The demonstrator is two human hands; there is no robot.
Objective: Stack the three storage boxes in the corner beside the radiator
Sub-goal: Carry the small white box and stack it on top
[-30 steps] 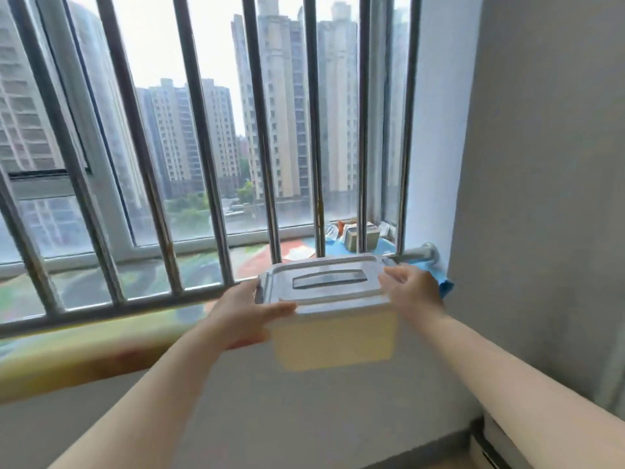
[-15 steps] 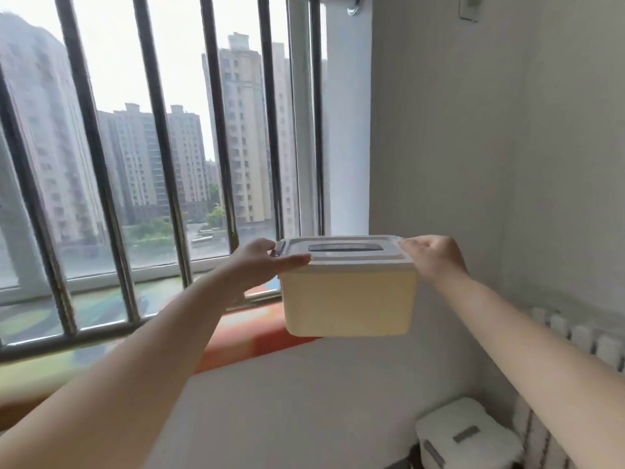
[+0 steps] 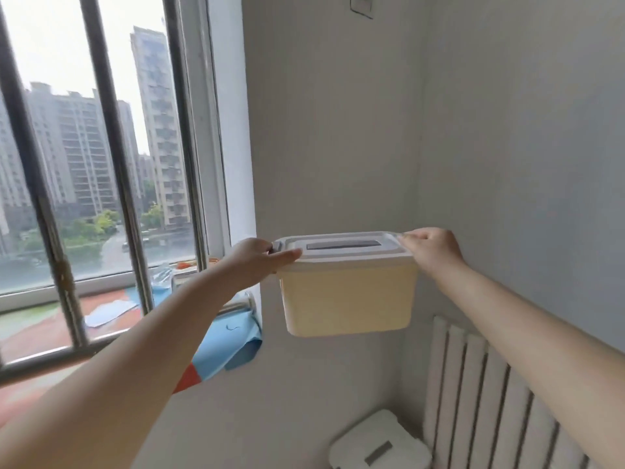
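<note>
Aloft in mid-air, yellow storage box [image 3: 348, 299] with grey lid [image 3: 341, 248], level, above white-lidded box [image 3: 378, 443] down in corner beside white radiator [image 3: 490, 401]; left hand [image 3: 257, 262] gripping left lid edge, right hand [image 3: 431, 247] pinching right lid edge; barred window [image 3: 101, 164] at left

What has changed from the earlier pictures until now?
The yellow box was carried right, from the window bars to the corner, above the radiator and the white box on the floor. The left hand and right hand grip its lid edges as before.
</note>
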